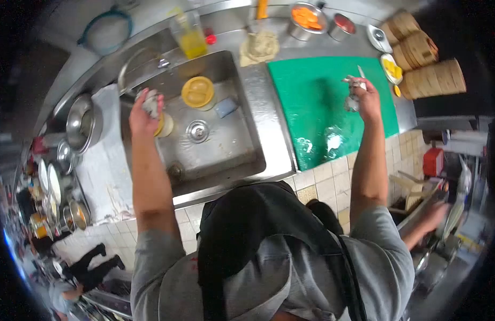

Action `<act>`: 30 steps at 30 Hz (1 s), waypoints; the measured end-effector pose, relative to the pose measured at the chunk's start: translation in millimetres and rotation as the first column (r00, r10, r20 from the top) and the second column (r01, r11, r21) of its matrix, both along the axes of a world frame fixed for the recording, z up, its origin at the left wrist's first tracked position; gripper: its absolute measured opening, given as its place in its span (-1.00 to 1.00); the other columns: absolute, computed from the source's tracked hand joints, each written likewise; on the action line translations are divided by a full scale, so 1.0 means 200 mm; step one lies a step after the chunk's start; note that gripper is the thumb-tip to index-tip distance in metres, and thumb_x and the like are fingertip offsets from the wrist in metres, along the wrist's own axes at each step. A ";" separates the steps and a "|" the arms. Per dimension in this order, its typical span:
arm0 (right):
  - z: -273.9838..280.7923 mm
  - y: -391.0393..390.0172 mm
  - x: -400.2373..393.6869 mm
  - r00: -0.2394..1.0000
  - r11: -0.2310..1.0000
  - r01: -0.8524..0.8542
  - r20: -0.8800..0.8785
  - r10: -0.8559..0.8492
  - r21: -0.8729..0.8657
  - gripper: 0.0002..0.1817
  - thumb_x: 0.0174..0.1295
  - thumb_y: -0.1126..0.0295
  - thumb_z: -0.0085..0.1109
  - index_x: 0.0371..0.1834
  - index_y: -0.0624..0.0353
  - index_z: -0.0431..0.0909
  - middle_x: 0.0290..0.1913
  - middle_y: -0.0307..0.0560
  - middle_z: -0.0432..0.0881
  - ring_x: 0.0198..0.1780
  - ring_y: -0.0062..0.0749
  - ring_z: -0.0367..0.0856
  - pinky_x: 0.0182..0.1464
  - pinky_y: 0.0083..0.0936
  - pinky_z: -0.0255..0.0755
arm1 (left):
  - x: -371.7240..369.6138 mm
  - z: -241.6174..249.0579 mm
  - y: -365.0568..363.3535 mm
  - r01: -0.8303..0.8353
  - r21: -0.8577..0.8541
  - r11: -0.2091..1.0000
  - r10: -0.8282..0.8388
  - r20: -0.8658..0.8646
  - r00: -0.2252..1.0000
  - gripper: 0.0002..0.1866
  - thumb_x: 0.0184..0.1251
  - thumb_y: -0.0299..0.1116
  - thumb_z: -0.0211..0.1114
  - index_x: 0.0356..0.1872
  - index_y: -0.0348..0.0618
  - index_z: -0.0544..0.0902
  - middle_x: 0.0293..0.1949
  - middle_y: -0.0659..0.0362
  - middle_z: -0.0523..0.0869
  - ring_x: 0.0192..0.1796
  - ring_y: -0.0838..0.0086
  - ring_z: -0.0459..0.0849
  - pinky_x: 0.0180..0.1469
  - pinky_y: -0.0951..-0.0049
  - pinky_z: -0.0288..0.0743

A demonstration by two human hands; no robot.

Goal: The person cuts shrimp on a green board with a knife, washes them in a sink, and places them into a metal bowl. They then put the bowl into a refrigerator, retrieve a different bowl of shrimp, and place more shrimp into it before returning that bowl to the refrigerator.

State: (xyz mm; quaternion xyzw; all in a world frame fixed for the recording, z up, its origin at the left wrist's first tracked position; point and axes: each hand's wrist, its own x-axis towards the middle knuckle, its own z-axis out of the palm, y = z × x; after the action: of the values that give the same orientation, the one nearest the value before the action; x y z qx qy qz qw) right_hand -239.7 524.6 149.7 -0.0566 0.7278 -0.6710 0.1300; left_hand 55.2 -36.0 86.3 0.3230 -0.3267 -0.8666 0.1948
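Note:
My left hand [144, 120] is raised over the left side of the sink [247, 134], fingers curled round a crumpled whitish-grey cloth-like piece [151, 105]. Just below it stands a small yellow-rimmed tub [166, 126]. Over the right part of the green cutting board [306, 107], my right hand [368, 100] is closed on a knife [361, 70], its narrow tip pointing away from me. A second crumpled greyish-white piece [352, 101] hangs at the same hand's fingers. What these soft pieces are, I cannot tell.
In the sink sit a yellow-lidded tub [198, 92] and a blue sponge [226, 107]. Behind the board are a pot of orange slices [306, 21], a red-filled tin [342, 27] and bamboo steamers [432, 80]. Metal bowls [82, 123] stand left. Another person's arm [427, 224] reaches in at right.

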 end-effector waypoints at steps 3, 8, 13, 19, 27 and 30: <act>0.11 -0.36 0.14 0.984 0.984 -0.179 -0.008 0.179 -0.022 -0.66 0.03 0.71 0.07 -0.11 0.23 0.59 0.05 0.02 0.68 -0.17 -0.45 0.63 -0.16 -0.51 0.54 | -0.02 -0.02 0.06 -0.054 0.089 0.995 0.056 -0.024 0.998 -0.73 0.38 -0.25 0.31 0.00 -0.09 0.56 -0.15 0.02 0.70 -0.23 0.13 0.74 -0.17 0.20 0.74; 0.07 -1.13 0.44 0.760 0.763 -0.635 -0.076 0.645 0.121 -0.65 0.00 0.68 0.19 -0.11 0.18 0.65 -0.08 -0.15 0.73 -0.14 -0.48 0.65 -0.05 -0.49 0.54 | -0.03 -0.13 0.10 -0.012 0.148 0.989 0.027 -0.103 0.994 -0.64 0.45 -0.08 0.22 0.12 0.04 0.46 -0.09 0.04 0.66 -0.18 0.11 0.72 -0.15 0.15 0.71; 0.02 -1.91 0.78 0.469 0.457 -0.816 -0.057 0.881 0.355 -0.62 0.02 0.67 0.22 -0.04 0.19 0.63 -0.14 -0.17 0.71 -0.10 -0.49 0.64 -0.05 -0.49 0.53 | 0.02 -0.21 0.10 0.044 0.247 0.968 0.019 -0.250 0.968 -0.61 0.43 0.02 0.20 0.09 0.03 0.51 -0.09 0.08 0.67 -0.10 0.13 0.70 -0.10 0.12 0.66; -0.05 -2.43 0.96 0.349 0.386 -0.777 -0.170 0.922 0.497 -0.60 0.02 0.38 0.28 0.00 0.06 0.63 -0.08 0.11 0.71 -0.03 -0.03 0.68 0.08 -0.25 0.52 | 0.06 -0.11 0.08 -0.109 0.396 0.912 0.224 -0.258 0.940 -0.56 0.44 0.08 0.12 0.03 -0.05 0.62 0.05 0.11 0.69 0.07 0.25 0.65 0.21 0.13 0.48; -0.27 -2.59 1.06 0.398 0.709 -0.577 -0.618 0.678 0.406 -0.57 0.12 0.29 0.24 0.10 0.03 0.57 0.07 0.12 0.63 0.16 0.17 0.48 0.26 -0.04 0.34 | -0.04 -0.14 -0.06 -0.222 0.455 0.862 0.452 -0.495 0.742 -0.65 0.38 -0.12 0.11 -0.05 -0.15 0.63 -0.09 0.09 0.70 0.03 0.24 0.65 0.18 0.21 0.51; -0.32 -2.63 1.10 0.745 0.899 -0.437 -0.553 0.371 0.015 -0.69 0.26 0.23 0.19 -0.02 0.15 0.63 0.03 0.05 0.63 0.14 -0.08 0.53 0.20 -0.23 0.38 | -0.12 -0.03 -0.03 -0.389 0.358 0.849 0.515 -0.393 0.762 -0.72 0.33 -0.22 0.18 -0.09 -0.17 0.64 -0.10 0.10 0.70 0.02 0.28 0.65 0.09 0.25 0.54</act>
State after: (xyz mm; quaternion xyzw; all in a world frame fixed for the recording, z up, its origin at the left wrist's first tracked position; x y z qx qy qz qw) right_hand -20.6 -1.8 86.7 -0.4081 0.6644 -0.6235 0.0571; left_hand 32.2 -41.1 79.9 0.1927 -0.0661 -0.8794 0.4303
